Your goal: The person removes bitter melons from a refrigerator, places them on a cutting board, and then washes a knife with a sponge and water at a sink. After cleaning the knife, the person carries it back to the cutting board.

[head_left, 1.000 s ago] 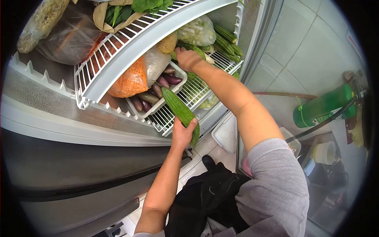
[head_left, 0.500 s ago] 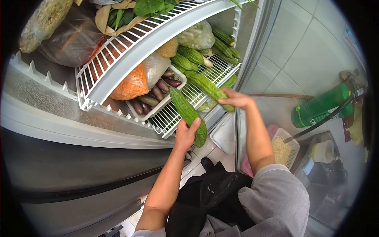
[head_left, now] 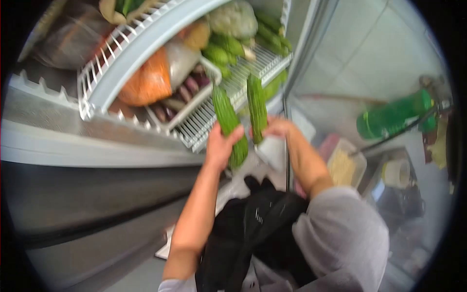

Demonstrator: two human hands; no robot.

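My left hand (head_left: 221,145) is closed around the lower part of a long green bitter melon (head_left: 224,111), which points up toward the fridge shelf. To its right, my right hand (head_left: 278,129) grips the lower end of a second bitter melon (head_left: 256,102), held nearly upright. The two melons are a short way apart, in front of the wire shelf (head_left: 199,129). More bitter melons (head_left: 221,51) lie farther back on that shelf, blurred. Left of them sits a white basket (head_left: 214,73) of purple eggplants (head_left: 186,92).
Orange bagged food (head_left: 148,80) sits beside the basket, below a curved upper shelf edge (head_left: 146,41). The glass door (head_left: 350,63) stands to the right. Beyond it are a green bottle (head_left: 394,114) and a container of pale strips (head_left: 344,168).
My right hand has drawn its bitter melon off the shelf and turned it more upright, next to the left one. The view has shifted and is blurrier.
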